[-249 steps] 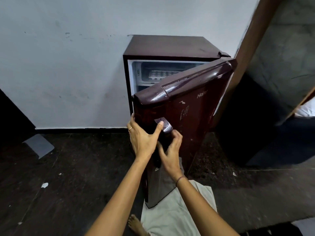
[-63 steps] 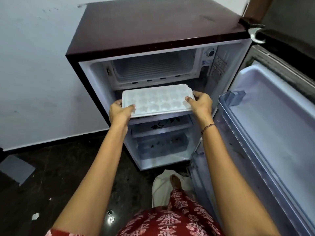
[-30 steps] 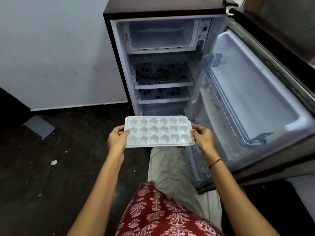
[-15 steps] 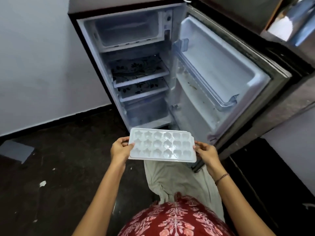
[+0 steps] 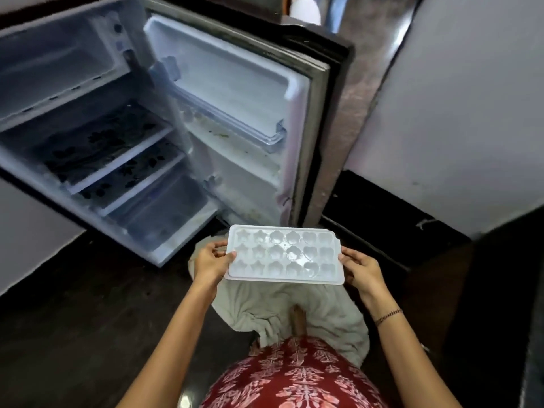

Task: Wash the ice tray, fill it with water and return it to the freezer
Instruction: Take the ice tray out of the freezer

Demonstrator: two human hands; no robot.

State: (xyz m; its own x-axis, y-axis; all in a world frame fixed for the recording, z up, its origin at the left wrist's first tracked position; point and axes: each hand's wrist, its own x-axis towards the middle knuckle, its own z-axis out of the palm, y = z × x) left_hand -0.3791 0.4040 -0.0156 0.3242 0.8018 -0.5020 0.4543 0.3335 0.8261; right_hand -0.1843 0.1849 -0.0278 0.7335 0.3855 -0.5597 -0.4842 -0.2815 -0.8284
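Note:
A white ice tray [image 5: 284, 256] with star, flower and heart moulds is held level in front of me, above a pale cloth. My left hand [image 5: 210, 263] grips its left edge, thumb on top. My right hand [image 5: 363, 270] grips its right edge. The small fridge [image 5: 97, 160] stands open at the upper left, with its freezer box [image 5: 53, 69] at the top and nothing visible in it. The fridge door [image 5: 235, 113] is swung wide to the right.
A pale cloth [image 5: 282, 307] lies on the dark floor under my foot [image 5: 298, 319]. Patterned shelves [image 5: 100, 148] and a clear drawer [image 5: 164, 213] fill the fridge. A grey wall [image 5: 459, 113] with a dark skirting stands at the right.
I took the tray out of the freezer box and stepped back. The view has turned right, so the fridge now sits further left, and the tray stays in both hands.

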